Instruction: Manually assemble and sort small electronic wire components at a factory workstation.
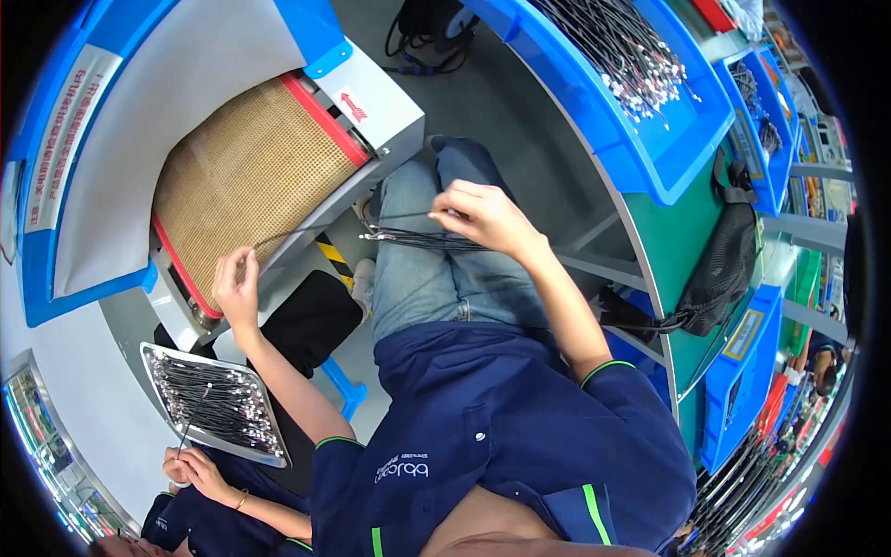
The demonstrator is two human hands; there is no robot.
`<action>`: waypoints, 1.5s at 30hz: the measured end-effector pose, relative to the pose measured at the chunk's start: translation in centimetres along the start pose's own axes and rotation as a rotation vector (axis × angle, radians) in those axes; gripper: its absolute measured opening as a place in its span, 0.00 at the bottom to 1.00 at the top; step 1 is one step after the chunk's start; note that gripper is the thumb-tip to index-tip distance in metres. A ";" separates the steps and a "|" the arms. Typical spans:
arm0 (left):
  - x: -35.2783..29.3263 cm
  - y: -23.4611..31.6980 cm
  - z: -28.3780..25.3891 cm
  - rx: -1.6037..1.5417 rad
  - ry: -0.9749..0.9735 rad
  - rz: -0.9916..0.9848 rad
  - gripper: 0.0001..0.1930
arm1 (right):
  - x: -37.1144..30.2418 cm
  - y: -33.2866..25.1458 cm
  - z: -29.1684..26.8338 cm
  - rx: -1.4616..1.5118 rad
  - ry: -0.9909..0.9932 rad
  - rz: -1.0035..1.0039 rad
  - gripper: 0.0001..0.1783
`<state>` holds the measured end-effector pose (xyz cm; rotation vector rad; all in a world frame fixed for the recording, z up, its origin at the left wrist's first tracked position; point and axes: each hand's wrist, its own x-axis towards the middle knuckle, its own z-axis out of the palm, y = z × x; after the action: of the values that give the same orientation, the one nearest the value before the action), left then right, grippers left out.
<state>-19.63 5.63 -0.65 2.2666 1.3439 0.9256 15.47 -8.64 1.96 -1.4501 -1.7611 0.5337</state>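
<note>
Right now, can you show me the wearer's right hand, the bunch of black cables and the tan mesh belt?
Right hand [489, 217]: head view, back of the hand.
Black cables [432, 240]: head view, middle of the visible bunch.
Tan mesh belt [255, 167]: head view, middle of its surface.

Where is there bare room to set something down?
The mesh belt looks bare between its red edges, as does the green tabletop between the large blue bin and black bag. Crowded: the cable-packed metal tray and the lap, where a cable bundle lies near the right hand.
</note>
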 end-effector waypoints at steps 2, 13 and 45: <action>1.8 -2.0 -0.4 0.017 0.005 -0.014 0.05 | 2.3 0.2 1.6 -0.002 -0.006 -0.002 0.06; 8.9 -10.9 -1.0 0.057 -0.009 -0.040 0.07 | 12.9 4.0 9.5 -0.170 0.227 -0.151 0.09; -6.1 9.0 19.5 -0.250 -0.513 -0.015 0.19 | -11.5 9.8 0.7 0.048 -0.162 0.516 0.07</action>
<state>-2.51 -3.44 -11.69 2.0985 0.9584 0.4275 21.63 -16.95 -9.09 -1.8768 -1.4695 0.9744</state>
